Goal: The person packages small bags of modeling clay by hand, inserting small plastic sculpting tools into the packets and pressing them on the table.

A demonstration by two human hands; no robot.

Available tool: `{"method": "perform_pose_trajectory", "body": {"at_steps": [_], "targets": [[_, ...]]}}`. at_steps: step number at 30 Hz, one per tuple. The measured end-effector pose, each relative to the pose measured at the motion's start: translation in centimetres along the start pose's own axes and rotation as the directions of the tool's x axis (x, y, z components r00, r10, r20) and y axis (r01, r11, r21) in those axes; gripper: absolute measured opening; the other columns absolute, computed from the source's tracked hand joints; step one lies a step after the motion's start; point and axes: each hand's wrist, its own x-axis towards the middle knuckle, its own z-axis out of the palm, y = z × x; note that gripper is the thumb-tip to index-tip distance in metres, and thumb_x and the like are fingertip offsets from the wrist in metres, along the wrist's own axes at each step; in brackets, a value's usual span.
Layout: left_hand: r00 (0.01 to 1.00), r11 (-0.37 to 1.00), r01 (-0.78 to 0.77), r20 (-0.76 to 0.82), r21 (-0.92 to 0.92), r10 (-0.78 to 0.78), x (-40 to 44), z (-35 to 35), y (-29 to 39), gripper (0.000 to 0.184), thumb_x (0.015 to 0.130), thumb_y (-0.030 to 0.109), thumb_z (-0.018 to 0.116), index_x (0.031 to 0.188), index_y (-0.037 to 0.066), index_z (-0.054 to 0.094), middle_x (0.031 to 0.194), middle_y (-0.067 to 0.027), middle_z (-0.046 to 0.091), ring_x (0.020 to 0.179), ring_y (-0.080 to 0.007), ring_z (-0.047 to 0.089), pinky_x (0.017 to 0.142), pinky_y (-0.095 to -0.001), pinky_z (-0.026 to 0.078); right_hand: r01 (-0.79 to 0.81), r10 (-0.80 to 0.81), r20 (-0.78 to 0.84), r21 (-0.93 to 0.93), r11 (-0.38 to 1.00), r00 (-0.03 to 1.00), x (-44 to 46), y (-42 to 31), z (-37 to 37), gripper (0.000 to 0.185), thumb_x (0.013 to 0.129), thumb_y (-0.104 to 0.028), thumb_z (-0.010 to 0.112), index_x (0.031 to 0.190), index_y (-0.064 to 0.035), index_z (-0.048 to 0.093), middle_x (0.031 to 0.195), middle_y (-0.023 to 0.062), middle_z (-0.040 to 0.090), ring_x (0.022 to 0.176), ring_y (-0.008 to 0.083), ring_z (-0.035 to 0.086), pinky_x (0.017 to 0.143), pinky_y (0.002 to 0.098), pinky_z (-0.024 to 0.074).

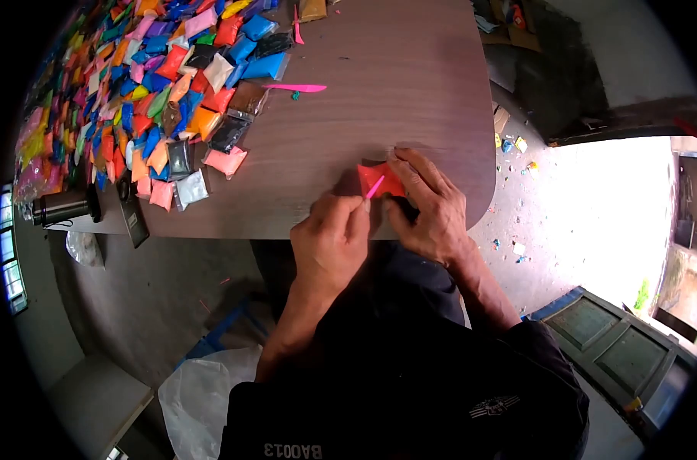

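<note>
Near the table's front edge lies a red-orange packet [393,182], like the small clay-type pouches heaped at the left. My left hand [332,236] is closed around a slim pink plastic tool [375,186], whose tip lies over the packet; its grip end is hidden in the fingers. On the packet's right side rests my right hand [429,203], fingers bent over its far edge and thumb at its near edge, gripping it against the tabletop [394,92].
A big heap of coloured packets [164,84] covers the table's left. A pink plastic knife [299,88] and another pink tool [298,29] lie beside it. A dark cylinder [66,205] stands at the left edge. Below are a clear plastic bag [203,399] and a littered floor [521,207].
</note>
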Motion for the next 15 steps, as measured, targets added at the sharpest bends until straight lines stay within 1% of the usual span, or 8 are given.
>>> {"method": "perform_pose_trajectory", "body": {"at_steps": [1, 2, 4, 7, 11, 13, 14, 15], "targets": [[0.999, 0.999, -0.039, 0.006, 0.03, 0.038, -0.1, 0.1, 0.3, 0.014, 0.089, 0.008, 0.079, 0.09, 0.009, 0.065, 0.078, -0.0091, 0.066, 0.064, -0.0319, 0.067, 0.052, -0.0386, 0.054, 0.023, -0.023, -0.01, -0.002, 1.0, 1.0, 0.1, 0.2, 0.2, 0.057, 0.074, -0.008, 0.082, 0.129, -0.005, 0.067, 0.133, 0.0137, 0.068, 0.102, 0.0328, 0.071, 0.087, 0.0394, 0.0589], [0.997, 0.994, -0.072, 0.015, 0.078, 0.071, -0.3, 0.2, 0.4, 0.014, 0.089, 0.01, 0.078, 0.091, 0.012, 0.065, 0.076, -0.007, 0.063, 0.062, -0.0292, 0.066, 0.051, -0.0371, 0.053, 0.023, -0.023, -0.012, 0.001, 1.0, 1.0, 0.2, 0.3, 0.3, 0.057, 0.074, -0.008, 0.082, 0.129, -0.005, 0.067, 0.133, 0.0137, 0.068, 0.102, 0.0328, 0.071, 0.087, 0.0394, 0.0589], [0.996, 0.989, -0.076, 0.052, 0.126, 0.07, -0.2, 0.2, 1.3, 0.013, 0.089, 0.008, 0.079, 0.092, 0.009, 0.067, 0.078, -0.0087, 0.065, 0.062, -0.0304, 0.067, 0.052, -0.0374, 0.054, -0.098, 0.097, 0.023, 0.056, 0.994, 0.995, 0.3, 0.4, 0.5, 0.063, 0.076, -0.01, 0.08, 0.136, -0.0063, 0.061, 0.126, 0.0106, 0.07, 0.095, 0.0332, 0.072, 0.081, 0.0405, 0.0597], [0.992, 0.977, -0.116, 0.071, 0.18, 0.105, -0.3, 0.9, 1.0, 0.011, 0.089, 0.007, 0.079, 0.091, 0.008, 0.068, 0.079, -0.0088, 0.067, 0.059, -0.0304, 0.066, 0.051, -0.0374, 0.053, -0.174, 0.171, 0.047, 0.082, 0.981, 0.984, 0.0, 0.4, 0.5, 0.065, 0.076, -0.01, 0.08, 0.137, -0.0043, 0.058, 0.12, 0.0097, 0.072, 0.09, 0.0326, 0.072, 0.076, 0.0398, 0.0595], [0.986, 0.941, -0.153, 0.109, 0.301, 0.126, 0.1, 1.0, 0.3, 0.012, 0.091, 0.008, 0.077, 0.089, 0.009, 0.065, 0.079, -0.0085, 0.066, 0.061, -0.0314, 0.067, 0.052, -0.0393, 0.054, -0.143, 0.14, 0.051, 0.062, 0.988, 0.989, 0.0, 0.9, 0.6, 0.063, 0.075, -0.012, 0.084, 0.133, -0.0046, 0.059, 0.117, 0.0096, 0.072, 0.088, 0.0318, 0.072, 0.073, 0.0391, 0.0592], [0.988, 0.916, -0.142, 0.114, 0.374, 0.107, 0.8, 0.2, -0.7, 0.012, 0.091, 0.007, 0.076, 0.089, 0.009, 0.065, 0.08, -0.0099, 0.066, 0.064, -0.0335, 0.068, 0.054, -0.0411, 0.055, 0.003, -0.002, -0.045, 0.024, 1.0, 0.999, -0.3, 1.7, 1.2, 0.062, 0.072, -0.014, 0.091, 0.126, -0.0056, 0.063, 0.116, 0.0082, 0.072, 0.067, 0.0202, 0.062, 0.063, 0.0336, 0.0552], [0.995, 0.933, -0.095, 0.063, 0.348, 0.078, 0.9, 0.1, -2.0, 0.011, 0.091, 0.007, 0.076, 0.091, 0.009, 0.065, 0.08, -0.0103, 0.066, 0.065, -0.0339, 0.068, 0.055, -0.0416, 0.055, 0.002, 0.0, -0.05, 0.024, 1.0, 0.999, -0.2, 1.6, 1.1, 0.062, 0.072, -0.014, 0.091, 0.126, -0.0056, 0.063, 0.116, 0.0082, 0.072, 0.067, 0.0202, 0.062, 0.063, 0.0336, 0.0552], [0.999, 0.947, -0.049, 0.014, 0.319, 0.046, 1.3, -0.2, -2.8, 0.01, 0.091, 0.007, 0.076, 0.092, 0.008, 0.066, 0.08, -0.0108, 0.066, 0.065, -0.0343, 0.068, 0.055, -0.0421, 0.054, -0.007, 0.008, -0.043, 0.028, 1.0, 0.999, -0.2, 1.4, 0.9, 0.057, 0.073, -0.017, 0.09, 0.122, -0.0071, 0.064, 0.116, 0.0082, 0.072, 0.078, 0.0255, 0.067, 0.068, 0.0364, 0.0573]]}}
